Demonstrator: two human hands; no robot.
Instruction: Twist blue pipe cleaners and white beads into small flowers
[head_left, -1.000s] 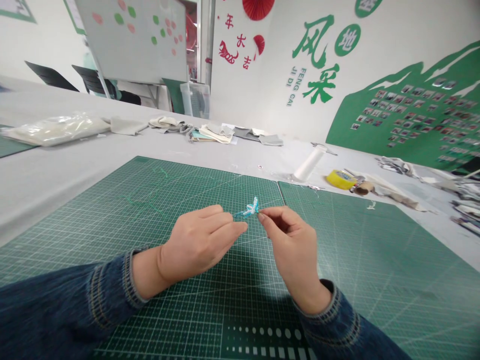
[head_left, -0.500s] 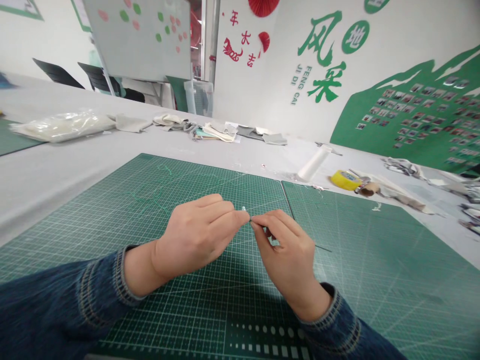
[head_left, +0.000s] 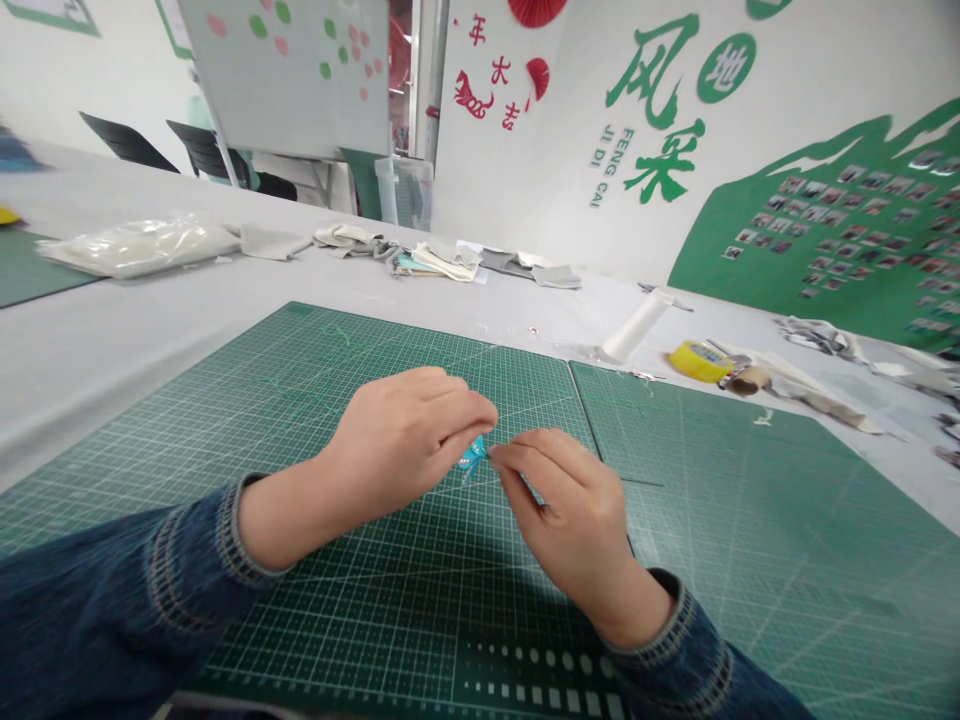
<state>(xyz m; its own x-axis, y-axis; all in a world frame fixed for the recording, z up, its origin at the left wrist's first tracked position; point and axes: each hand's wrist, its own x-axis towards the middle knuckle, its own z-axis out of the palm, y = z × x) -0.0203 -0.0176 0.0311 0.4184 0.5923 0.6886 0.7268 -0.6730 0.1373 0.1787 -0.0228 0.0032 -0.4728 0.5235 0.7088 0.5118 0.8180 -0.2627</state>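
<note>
Ornament (head_left: 472, 457) over the mat (head_left: 390, 610): right hand (head_left: 574, 510) pinches one end between fingers, left hand (head_left: 401, 440) curls beside it, grip indiscernible.

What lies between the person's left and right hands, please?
In the head view, a small blue piece lies between the left hand and right hand, over the green mat.

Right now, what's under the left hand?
Green cutting mat shows around the left hand, and a small blue piece between it and the right hand. Whatever the left hand itself covers cannot be seen.
</note>
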